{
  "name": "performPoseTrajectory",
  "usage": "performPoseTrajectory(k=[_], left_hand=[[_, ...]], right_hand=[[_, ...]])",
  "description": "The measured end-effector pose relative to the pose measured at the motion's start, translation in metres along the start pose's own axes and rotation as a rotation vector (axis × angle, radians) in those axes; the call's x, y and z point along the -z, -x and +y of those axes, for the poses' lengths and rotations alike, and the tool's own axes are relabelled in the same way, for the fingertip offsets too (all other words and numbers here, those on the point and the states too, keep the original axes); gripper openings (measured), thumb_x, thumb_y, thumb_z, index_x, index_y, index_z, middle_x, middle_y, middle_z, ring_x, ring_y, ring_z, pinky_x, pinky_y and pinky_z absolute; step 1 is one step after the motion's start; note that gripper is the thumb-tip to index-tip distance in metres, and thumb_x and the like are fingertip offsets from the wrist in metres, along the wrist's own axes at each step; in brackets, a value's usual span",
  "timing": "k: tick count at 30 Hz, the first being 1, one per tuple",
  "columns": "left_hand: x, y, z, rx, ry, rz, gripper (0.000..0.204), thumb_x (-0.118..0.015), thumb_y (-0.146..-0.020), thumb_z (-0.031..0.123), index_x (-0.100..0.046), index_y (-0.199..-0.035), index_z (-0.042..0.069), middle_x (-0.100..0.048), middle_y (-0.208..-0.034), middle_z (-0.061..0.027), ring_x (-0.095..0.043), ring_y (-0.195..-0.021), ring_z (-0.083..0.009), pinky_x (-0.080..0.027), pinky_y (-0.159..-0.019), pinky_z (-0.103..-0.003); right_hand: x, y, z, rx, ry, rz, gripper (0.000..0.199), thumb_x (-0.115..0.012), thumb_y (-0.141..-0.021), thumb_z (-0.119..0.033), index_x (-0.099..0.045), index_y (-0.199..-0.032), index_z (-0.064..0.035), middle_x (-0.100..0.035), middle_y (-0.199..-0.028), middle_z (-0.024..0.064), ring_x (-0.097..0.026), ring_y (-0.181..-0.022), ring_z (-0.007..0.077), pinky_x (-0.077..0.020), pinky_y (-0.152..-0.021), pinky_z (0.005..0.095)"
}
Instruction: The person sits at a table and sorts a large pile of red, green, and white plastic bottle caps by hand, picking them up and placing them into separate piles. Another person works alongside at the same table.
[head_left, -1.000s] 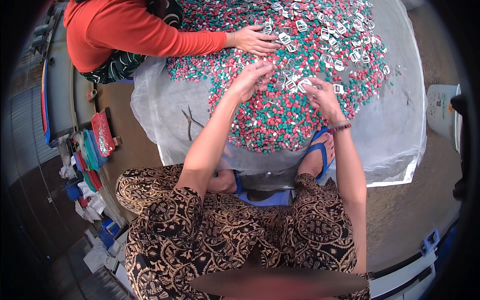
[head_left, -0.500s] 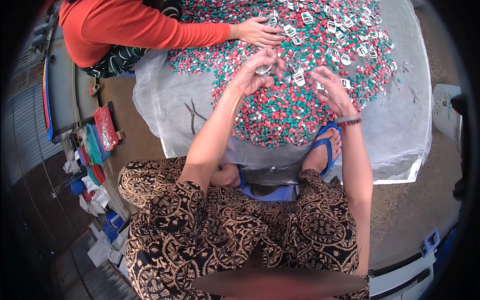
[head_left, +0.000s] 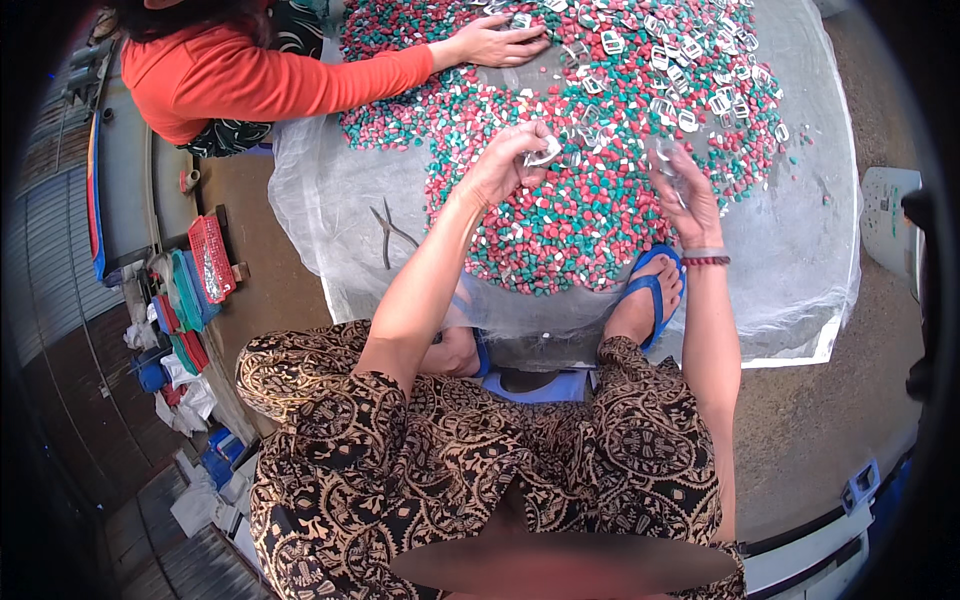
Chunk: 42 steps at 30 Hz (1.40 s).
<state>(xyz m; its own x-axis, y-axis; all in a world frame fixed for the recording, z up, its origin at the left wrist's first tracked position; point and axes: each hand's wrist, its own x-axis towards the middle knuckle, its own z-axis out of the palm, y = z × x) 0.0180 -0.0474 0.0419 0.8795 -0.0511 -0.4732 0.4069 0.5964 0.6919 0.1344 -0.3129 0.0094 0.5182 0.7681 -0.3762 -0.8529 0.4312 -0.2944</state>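
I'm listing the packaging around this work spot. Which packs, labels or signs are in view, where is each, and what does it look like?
Red pack: flat red rectangle on the floor, left of the sheet.
Green packs: flat, stacked beside the red pack.
White panel: at the right edge, pale with small marks, too blurred to tell more.
No screens show.

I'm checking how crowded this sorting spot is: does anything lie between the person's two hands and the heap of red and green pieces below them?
Nothing visible does. The left hand pinches a small clear piece and the right hand holds another directly above the red and green pieces. The co-worker's hand rests farther up the heap.
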Motion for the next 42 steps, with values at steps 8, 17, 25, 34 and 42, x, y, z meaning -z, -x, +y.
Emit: performPoseTrajectory(k=[8,17,25,34,42], left_hand=[[-0.025,-0.023,0.018,-0.03,0.285,-0.341,0.023,-0.06,-0.083,0.022,-0.054,-0.095,0.003,-0.05,-0.088,-0.0109,-0.052,-0.071,-0.0178,-0.04,-0.037,-0.019],[-0.014,-0.038,-0.028,-0.151,-1.782,0.239,0.042,-0.075,-0.07,0.029,-0.061,-0.102,0.005,-0.064,-0.079,-0.0179,-0.063,-0.08,-0.0345,-0.049,-0.069,-0.045],[-0.004,-0.026,0.008,-0.161,-1.303,0.302,0.024,-0.059,-0.082,0.025,-0.063,-0.091,0.003,-0.063,-0.072,-0.0088,-0.06,-0.068,-0.0149,-0.046,-0.062,-0.033],[0.0,-0.056,0.003,-0.213,-1.43,0.275,0.046,-0.071,-0.075,0.037,-0.061,-0.108,0.006,-0.065,-0.089,-0.0145,-0.062,-0.089,-0.0275,-0.047,-0.078,-0.039],[-0.01,-0.071,0.002,-0.235,-1.273,0.325,0.034,-0.061,-0.086,0.037,-0.062,-0.091,0.004,-0.06,-0.075,-0.005,-0.055,-0.065,-0.0152,-0.044,-0.054,-0.03]], right_hand=[[-0.004,0.0,-0.024,0.123,-0.075,-0.124,0.027,-0.052,-0.085,-0.009,-0.048,-0.111,-0.0019,-0.052,-0.109,0.0211,-0.058,-0.079,0.0256,-0.0397,-0.03,0.0182],[0.038,-0.009,-0.026,0.063,1.198,0.56,0.03,-0.064,-0.085,-0.026,-0.064,-0.098,0.0007,-0.062,-0.068,0.0054,-0.058,-0.057,0.0111,-0.0383,-0.04,0.0263],[0.05,-0.024,0.0,0.248,2.017,0.497,0.02,-0.069,-0.076,-0.016,-0.056,-0.082,-0.0024,-0.063,-0.08,0.0158,-0.062,-0.068,0.0299,-0.0477,-0.056,0.0382],[0.008,-0.006,-0.022,0.072,0.62,0.413,0.014,-0.068,-0.082,-0.009,-0.054,-0.082,-0.0083,-0.057,-0.072,0.0005,-0.047,-0.048,0.0045,-0.0232,-0.032,0.0175],[0.016,-0.004,-0.01,0.012,0.568,0.497,0.015,-0.067,-0.085,-0.017,-0.061,-0.091,-0.0045,-0.054,-0.064,-0.0025,-0.043,-0.043,0.0033,-0.0232,-0.033,0.0168]])
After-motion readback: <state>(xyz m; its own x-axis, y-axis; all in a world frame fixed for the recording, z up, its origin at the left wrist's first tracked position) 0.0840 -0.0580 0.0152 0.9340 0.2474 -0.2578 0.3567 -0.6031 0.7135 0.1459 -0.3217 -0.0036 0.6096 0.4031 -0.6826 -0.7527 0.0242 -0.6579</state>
